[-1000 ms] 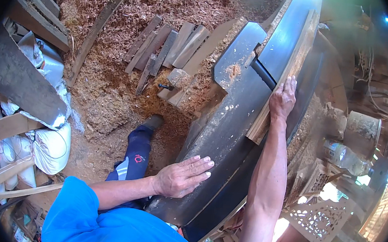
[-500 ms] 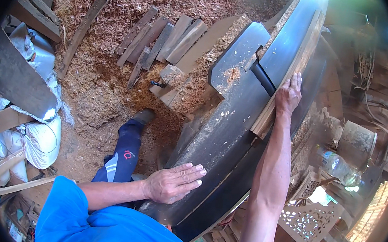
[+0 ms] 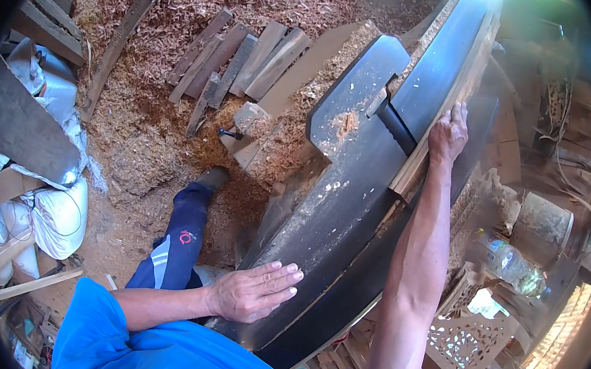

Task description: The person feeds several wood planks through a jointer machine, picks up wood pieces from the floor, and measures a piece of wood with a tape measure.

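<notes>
A long narrow wooden board (image 3: 433, 149) lies lengthwise on the dark metal table of a jointer (image 3: 357, 169), alongside its upright fence. My right hand (image 3: 448, 134) is on the board's right side, partway along, with the fingers pointing forward and curled over it; the thumb is hidden. Nearer to me, my left hand (image 3: 254, 292) is palm down over the near left part of the machine table. Its fingers are stretched out, and nothing is in it. Left of the board, a dark slot crosses the table, and pale chips lie scattered around it.
Wood shavings (image 3: 162, 86) cover the floor ahead and left. Several short wood offcuts (image 3: 236, 58) lie there beside the machine. White sacks (image 3: 57, 218) stand at the left. On the right are a dusty bucket (image 3: 543, 222), a clear plastic bottle (image 3: 512, 266) and a cut-out patterned panel (image 3: 468, 345).
The board has slid a little forward along the table, and my right hand has moved forward with it. My left hand stays low over the near table, shifted slightly left in view.
</notes>
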`<state>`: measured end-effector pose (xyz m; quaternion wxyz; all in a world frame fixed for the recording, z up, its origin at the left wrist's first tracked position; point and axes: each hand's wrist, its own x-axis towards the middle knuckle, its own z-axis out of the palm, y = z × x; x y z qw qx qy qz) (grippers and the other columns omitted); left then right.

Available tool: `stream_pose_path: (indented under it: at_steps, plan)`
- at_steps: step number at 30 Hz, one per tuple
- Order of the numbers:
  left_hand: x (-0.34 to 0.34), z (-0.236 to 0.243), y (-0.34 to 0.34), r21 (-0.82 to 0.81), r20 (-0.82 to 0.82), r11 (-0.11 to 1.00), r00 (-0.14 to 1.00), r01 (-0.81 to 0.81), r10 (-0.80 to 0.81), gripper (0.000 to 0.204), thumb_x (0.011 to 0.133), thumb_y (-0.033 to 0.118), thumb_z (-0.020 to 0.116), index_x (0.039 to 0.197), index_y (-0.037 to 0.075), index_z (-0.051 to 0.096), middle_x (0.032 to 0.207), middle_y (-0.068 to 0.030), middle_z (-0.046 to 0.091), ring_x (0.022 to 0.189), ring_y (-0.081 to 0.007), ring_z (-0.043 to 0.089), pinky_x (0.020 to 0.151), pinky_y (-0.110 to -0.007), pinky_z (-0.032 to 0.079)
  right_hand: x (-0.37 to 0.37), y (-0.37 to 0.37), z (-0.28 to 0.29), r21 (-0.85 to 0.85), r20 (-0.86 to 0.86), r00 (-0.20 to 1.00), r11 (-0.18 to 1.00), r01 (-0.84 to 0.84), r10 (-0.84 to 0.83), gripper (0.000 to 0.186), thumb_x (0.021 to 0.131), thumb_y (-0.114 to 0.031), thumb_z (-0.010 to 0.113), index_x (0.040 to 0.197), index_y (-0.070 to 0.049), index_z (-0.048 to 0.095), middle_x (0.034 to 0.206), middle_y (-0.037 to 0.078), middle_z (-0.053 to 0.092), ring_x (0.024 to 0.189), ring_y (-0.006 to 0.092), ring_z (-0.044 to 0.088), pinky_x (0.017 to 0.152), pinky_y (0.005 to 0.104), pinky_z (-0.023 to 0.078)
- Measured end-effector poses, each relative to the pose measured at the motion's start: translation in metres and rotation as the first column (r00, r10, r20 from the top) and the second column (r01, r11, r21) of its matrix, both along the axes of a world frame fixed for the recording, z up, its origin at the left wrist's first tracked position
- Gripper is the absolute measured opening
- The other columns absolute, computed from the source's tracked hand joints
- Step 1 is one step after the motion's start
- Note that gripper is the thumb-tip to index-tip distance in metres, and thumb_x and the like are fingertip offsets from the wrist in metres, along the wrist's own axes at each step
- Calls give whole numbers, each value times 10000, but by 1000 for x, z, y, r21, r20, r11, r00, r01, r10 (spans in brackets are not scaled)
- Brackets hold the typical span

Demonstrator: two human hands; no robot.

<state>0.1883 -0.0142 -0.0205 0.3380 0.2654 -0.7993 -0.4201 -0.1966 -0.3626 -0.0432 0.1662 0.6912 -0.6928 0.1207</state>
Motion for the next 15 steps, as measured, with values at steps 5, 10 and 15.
stream_pose_path:
  at_steps: [5,10,15]
  plan:
    - [-1,-3,0,-1,-1,1000,1000,-7,7,508,727,98,723,1224,19,648,1433,-203,552,1368,-323,513,1181,-445,353,8,-14,-1,-15,85,996,1000,11,-10,372,974,-118,459,1224,100,628,1375,263,571,1321,370,525,1132,390,405]
    - [1,-4,0,19,-7,1000,1000,1,-1,492,749,105,715,1229,20,646,1426,-202,559,1359,-322,523,1177,-446,358,2,-27,1,-21,-3,1000,999,-29,29,352,973,-117,476,1206,92,637,1340,267,595,1290,370,553,1116,391,423]
    - [0,-6,1,23,-23,999,999,25,-25,488,767,110,716,1240,25,639,1411,-201,573,1341,-318,542,1173,-442,363,-27,-40,-2,-47,-151,986,996,-72,64,342,973,-114,479,1196,86,643,1314,269,610,1265,372,573,1100,389,440]
